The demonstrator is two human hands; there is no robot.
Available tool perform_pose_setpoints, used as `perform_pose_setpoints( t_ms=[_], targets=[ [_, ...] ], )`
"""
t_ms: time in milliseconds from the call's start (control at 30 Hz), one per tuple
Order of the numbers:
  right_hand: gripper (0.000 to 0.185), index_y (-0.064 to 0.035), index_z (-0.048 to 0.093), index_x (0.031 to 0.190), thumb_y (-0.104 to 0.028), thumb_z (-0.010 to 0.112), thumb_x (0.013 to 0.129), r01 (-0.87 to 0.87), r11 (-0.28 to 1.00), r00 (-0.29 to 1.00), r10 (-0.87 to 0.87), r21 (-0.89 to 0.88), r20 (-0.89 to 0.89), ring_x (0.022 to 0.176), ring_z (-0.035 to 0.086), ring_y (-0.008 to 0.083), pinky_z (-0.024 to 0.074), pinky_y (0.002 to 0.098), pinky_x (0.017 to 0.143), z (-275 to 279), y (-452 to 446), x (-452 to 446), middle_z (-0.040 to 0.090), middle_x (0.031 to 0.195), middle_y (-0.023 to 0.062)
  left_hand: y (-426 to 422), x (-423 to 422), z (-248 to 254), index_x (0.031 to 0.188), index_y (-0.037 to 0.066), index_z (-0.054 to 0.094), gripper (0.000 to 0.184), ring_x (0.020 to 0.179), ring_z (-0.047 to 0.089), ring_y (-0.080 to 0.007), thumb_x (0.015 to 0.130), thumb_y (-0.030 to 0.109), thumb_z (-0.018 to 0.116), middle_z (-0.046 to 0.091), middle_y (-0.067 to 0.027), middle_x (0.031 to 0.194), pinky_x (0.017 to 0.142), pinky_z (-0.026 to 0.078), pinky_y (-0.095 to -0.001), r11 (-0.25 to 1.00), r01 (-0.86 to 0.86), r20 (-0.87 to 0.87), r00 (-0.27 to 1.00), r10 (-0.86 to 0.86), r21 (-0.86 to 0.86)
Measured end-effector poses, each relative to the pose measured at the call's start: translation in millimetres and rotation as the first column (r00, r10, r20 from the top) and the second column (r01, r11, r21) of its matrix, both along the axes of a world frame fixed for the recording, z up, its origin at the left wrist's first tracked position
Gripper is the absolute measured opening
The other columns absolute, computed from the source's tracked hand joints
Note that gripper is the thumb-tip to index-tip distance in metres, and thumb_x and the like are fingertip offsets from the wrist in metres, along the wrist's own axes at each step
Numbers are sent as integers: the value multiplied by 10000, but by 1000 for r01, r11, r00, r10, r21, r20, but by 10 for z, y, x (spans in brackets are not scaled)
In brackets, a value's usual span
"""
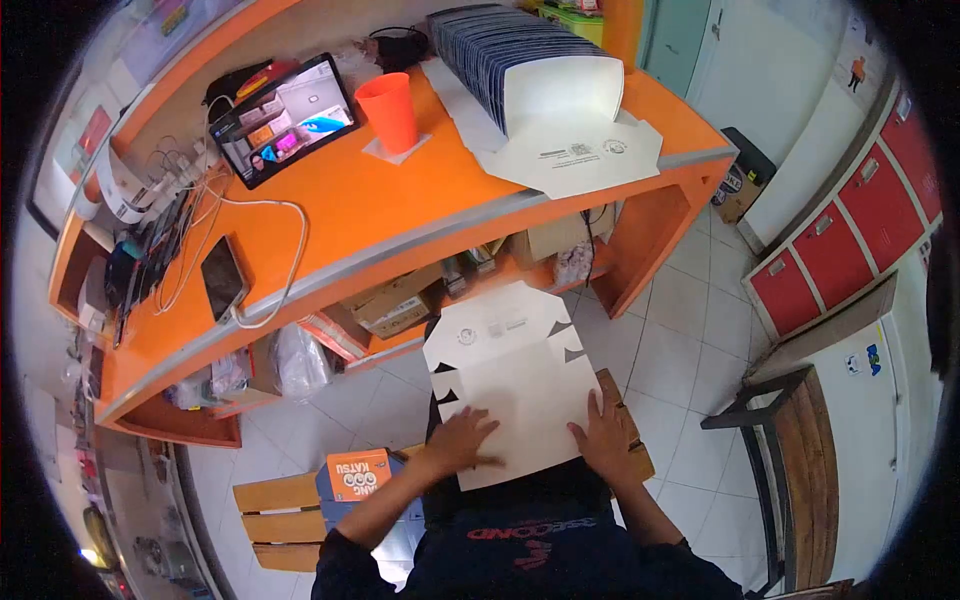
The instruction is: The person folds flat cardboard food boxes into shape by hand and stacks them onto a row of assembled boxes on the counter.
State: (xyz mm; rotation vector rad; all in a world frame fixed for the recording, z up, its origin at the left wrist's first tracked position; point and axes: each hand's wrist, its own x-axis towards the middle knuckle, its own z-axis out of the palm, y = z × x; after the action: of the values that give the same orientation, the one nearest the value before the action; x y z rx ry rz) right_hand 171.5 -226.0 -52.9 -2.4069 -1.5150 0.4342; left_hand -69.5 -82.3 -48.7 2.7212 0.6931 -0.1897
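A flat, cream-coloured cardboard box blank [520, 400] lies across my lap, with notched sides, cut corners and small printed marks near its far end. My left hand [462, 441] rests on its near left part, fingers spread flat. At the near right edge, my right hand [604, 440] touches the sheet with thumb and fingers apart. On the orange counter, another flat box blank [575, 160] with similar print lies at the front edge, in front of a long row of nested dark-edged cardboard pieces [500, 60].
The orange counter [330, 215] holds a tablet [285, 120] playing video, an orange cup [388, 112], a phone [224, 278] and cables. Boxes and plastic bags sit on the shelf below. A wooden bench [280, 525] is beneath me; a wooden chair [800, 470] stands right.
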Motion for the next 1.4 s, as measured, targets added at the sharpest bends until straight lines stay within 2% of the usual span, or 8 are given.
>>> perform_pose_setpoints(
  t_ms=[233,500,800,900,1067,1133,1300,1400],
  targets=[
    [772,9,370,1370,-364,721,792,174,985,942,-170,-15,-288,1194,470,454,403,521,971,-42,-216,152,468,1295,274,1409,1210,2015,895,1,571,171,760,654,-252,861,128,679,647,-138,848,683,512,-370,898,-425,941,336,45,109],
    [535,-14,500,1265,-196,715,809,395,906,839,-287,153,-463,1139,506,434,417,496,937,-237,-345,277,522,1247,259,2788,2030,2156,912,42,597,582,811,691,-300,695,563,738,697,-143,851,709,529,-418,818,-501,564,777,281,283],
    [378,-28,563,1194,-133,661,844,345,864,935,-281,367,-217,1101,506,409,391,503,954,-207,-225,174,540,1148,255,2690,2032,2149,953,73,602,501,733,681,-300,735,504,737,679,-72,745,672,529,-404,765,-543,562,773,294,347],
    [311,-23,603,1062,-97,718,783,265,856,923,-358,444,138,964,567,339,450,425,863,-196,-253,82,590,1047,154,2286,1918,2042,953,59,582,404,656,642,-333,765,374,752,613,-70,662,634,509,-430,721,-510,840,511,-185,469],
    [231,-52,506,983,-138,682,861,574,663,701,-94,480,-707,1161,496,260,401,397,977,160,-157,-67,565,1189,156,733,1107,1315,891,-10,594,365,707,659,-220,896,351,644,604,-113,688,637,519,-330,969,-70,483,857,180,-238],
    [235,-66,442,1001,-99,645,887,703,504,533,95,502,-841,1200,468,251,417,399,967,219,-74,-133,546,1213,176,373,839,822,1017,-18,562,520,889,659,-216,917,493,570,628,-91,830,807,532,-330,382,-71,108,898,427,-921],
    [241,-46,418,1051,82,524,876,500,410,634,427,763,-645,1246,453,267,447,430,1013,548,133,-567,497,1315,195,-1,434,512,1249,-25,406,757,1085,577,-271,899,646,438,522,-142,1180,905,510,-382,194,101,200,769,607,-976],
    [395,-24,524,1142,167,533,796,-14,796,624,480,605,-617,1232,511,280,447,408,1017,484,17,-593,584,1246,153,-74,222,352,1298,-14,397,706,1104,567,-232,927,581,468,510,-124,1238,894,518,-357,81,193,183,597,781,-978]
  ],
)
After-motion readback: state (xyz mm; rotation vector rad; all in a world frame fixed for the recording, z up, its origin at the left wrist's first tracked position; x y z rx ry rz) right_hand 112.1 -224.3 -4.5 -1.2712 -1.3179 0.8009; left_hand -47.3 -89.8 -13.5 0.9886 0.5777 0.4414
